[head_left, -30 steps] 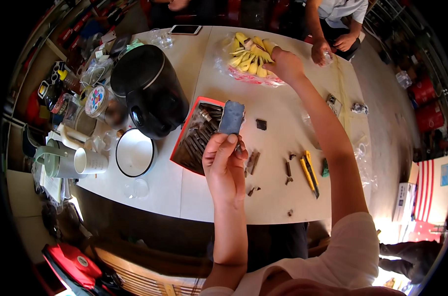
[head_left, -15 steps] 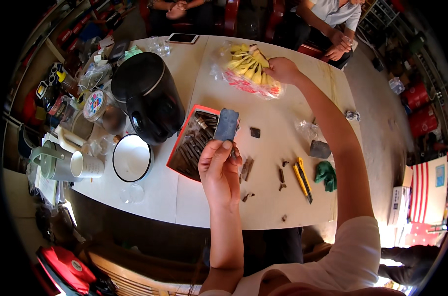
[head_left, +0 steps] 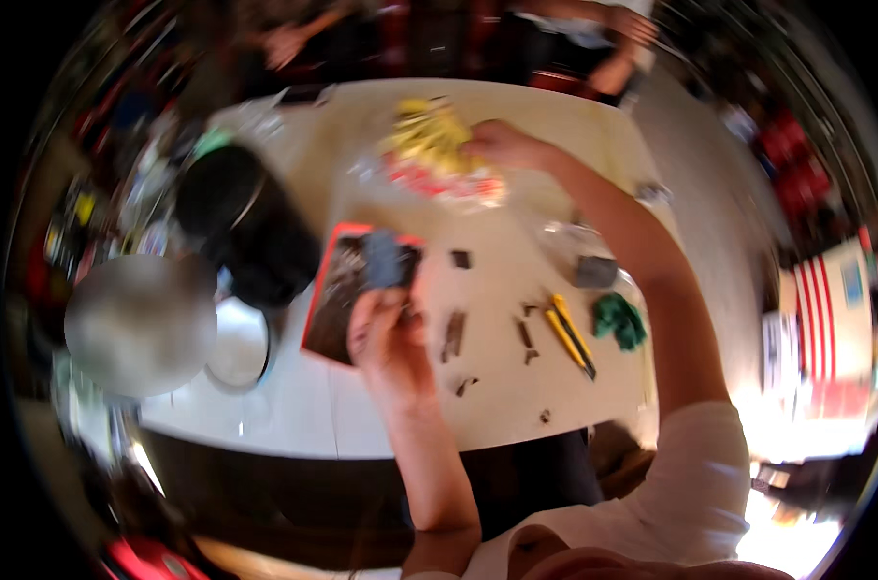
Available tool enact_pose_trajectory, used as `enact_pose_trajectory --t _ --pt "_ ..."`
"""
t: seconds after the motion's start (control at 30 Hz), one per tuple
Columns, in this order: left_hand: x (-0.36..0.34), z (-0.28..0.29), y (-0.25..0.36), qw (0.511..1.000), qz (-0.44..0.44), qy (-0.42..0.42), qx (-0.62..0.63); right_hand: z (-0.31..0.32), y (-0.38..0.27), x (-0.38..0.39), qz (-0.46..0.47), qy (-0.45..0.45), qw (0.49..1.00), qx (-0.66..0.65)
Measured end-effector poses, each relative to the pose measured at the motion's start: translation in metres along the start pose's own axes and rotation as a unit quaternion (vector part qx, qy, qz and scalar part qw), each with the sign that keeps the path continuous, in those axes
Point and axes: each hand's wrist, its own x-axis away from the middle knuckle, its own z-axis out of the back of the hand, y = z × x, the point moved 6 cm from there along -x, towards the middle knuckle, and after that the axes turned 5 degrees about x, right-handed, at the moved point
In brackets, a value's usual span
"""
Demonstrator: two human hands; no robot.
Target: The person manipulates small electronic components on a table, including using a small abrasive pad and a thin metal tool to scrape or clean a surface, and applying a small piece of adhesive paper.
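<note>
A dark grey flat rectangular block (head_left: 385, 261) is pinched upright in my left hand (head_left: 396, 343), its thumb toward me. That hand is closed above the near right side of a red-rimmed box (head_left: 315, 307) of short dark brown sticks. At the far middle of the table, my right hand (head_left: 508, 147) grips the right side of a bunch of yellow bananas (head_left: 427, 133). Clear plastic with red print lies under and around the fruit; blur hides the exact finger placement. A small dark square piece (head_left: 460, 259) lies right of the box.
Right of my left hand lie brown scraps (head_left: 453, 335), a yellow cutter knife (head_left: 566, 333), a green cloth (head_left: 618, 322) and a grey block (head_left: 595, 272). A black appliance (head_left: 250, 227) and white bowl (head_left: 239, 348) stand left. Two people sit beyond the table (head_left: 361, 425).
The view has turned and blurred, so the table contents appear farther left. My hands keep hold of the block and bananas. A round pale shape now covers the mugs at left.
</note>
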Motion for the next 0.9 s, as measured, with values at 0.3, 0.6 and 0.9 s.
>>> enact_pose_trajectory --t 0.3,0.6,0.9 --pt "-0.016 0.019 0.011 0.991 0.057 -0.099 0.073 -0.028 -0.043 -0.038 0.072 0.025 0.987 0.140" --pt "-0.023 0.033 0.017 0.991 0.069 -0.091 0.067 -0.060 -0.024 -0.061 -0.131 -0.092 0.987 -0.025" --pt "0.006 0.009 0.009 0.993 0.080 -0.035 0.080 -0.081 -0.015 -0.042 -0.224 -0.082 0.958 -0.160"
